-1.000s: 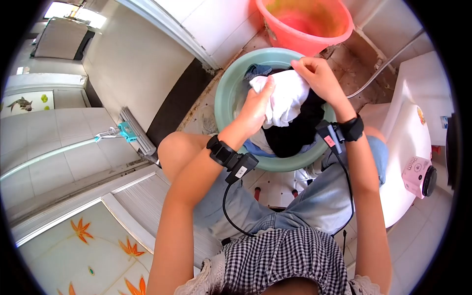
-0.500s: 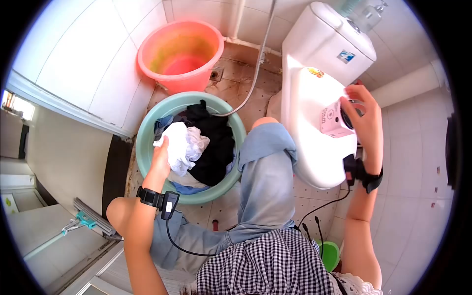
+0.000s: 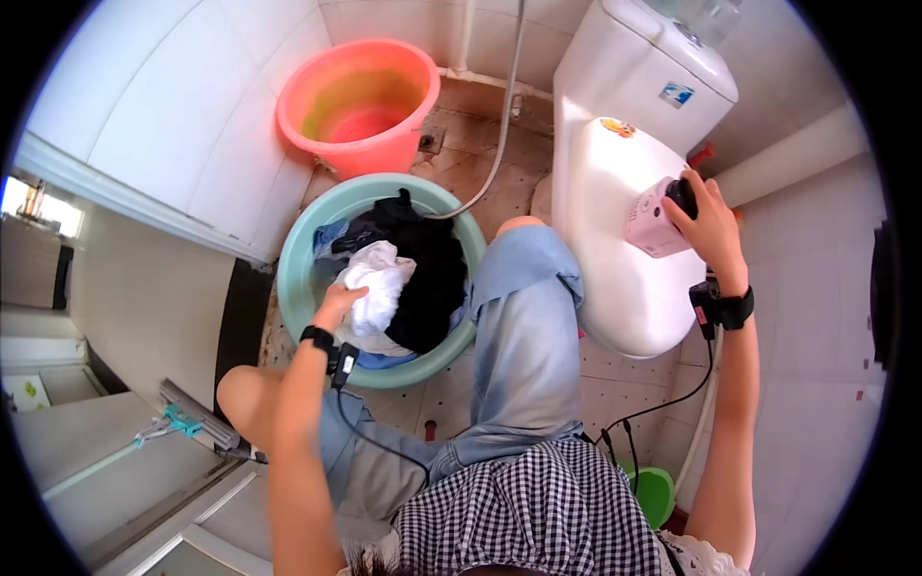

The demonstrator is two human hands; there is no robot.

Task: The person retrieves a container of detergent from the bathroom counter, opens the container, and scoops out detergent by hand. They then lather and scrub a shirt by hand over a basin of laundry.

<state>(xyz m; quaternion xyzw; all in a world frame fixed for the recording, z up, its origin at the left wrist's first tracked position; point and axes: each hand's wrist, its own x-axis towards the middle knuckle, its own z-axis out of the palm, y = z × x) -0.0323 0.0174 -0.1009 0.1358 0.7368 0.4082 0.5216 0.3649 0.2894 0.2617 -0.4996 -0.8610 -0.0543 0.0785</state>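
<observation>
My left hand [image 3: 338, 303] is closed on a bunched white cloth [image 3: 376, 293] at the left part of a pale green basin [image 3: 300, 274]. Dark garments [image 3: 427, 278] and some blue cloth lie in the basin around it. On the white toilet lid [image 3: 615, 298], a pink container [image 3: 650, 226] with a black cap lies tilted. The fingers of my right hand [image 3: 713, 226] are wrapped round its black cap. The container's underside is hidden.
A pink-orange bucket [image 3: 423, 125] stands behind the basin. A grey hose [image 3: 499, 144] runs down into the basin's rim. The toilet tank [image 3: 653, 77] is at the back right, a mop [image 3: 197, 418] at the left, and a green bowl [image 3: 653, 494] at the lower right.
My right hand has left the white cloth and moved right to the pink container, closing on its cap. My left hand has lowered the cloth into the basin. The view has turned right.
</observation>
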